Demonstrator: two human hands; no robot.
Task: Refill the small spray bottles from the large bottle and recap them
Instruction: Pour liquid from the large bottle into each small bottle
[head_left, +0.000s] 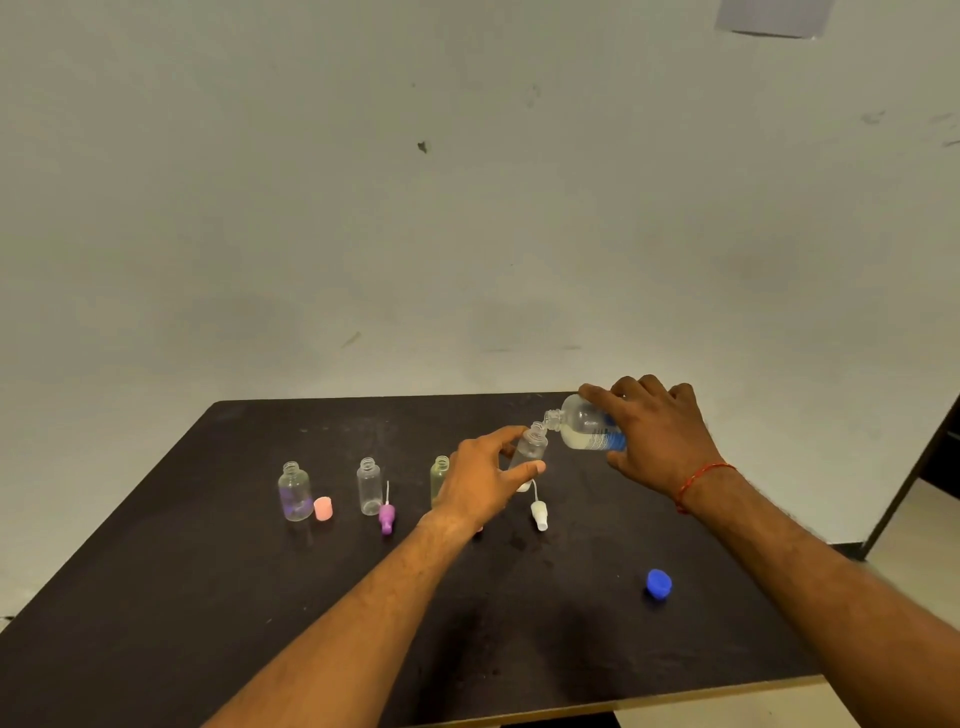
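Observation:
My right hand (657, 434) grips the large clear bottle (587, 428) with a blue label, tipped left so its mouth meets the neck of a small clear spray bottle (530, 449). My left hand (485, 478) holds that small bottle, tilted, above the table. Three uncapped small bottles stand in a row: a purple-tinted bottle (294, 491), a clear bottle (369, 486) and a greenish bottle (439, 480) partly hidden by my left hand. A pink cap (322, 508), a purple spray head (386, 515) and a white spray head (539, 514) lie beside them.
The large bottle's blue cap (658, 583) lies on the dark table (156, 597) at the front right. A pale wall stands behind the table's far edge. A dark frame (914, 467) rises at the right.

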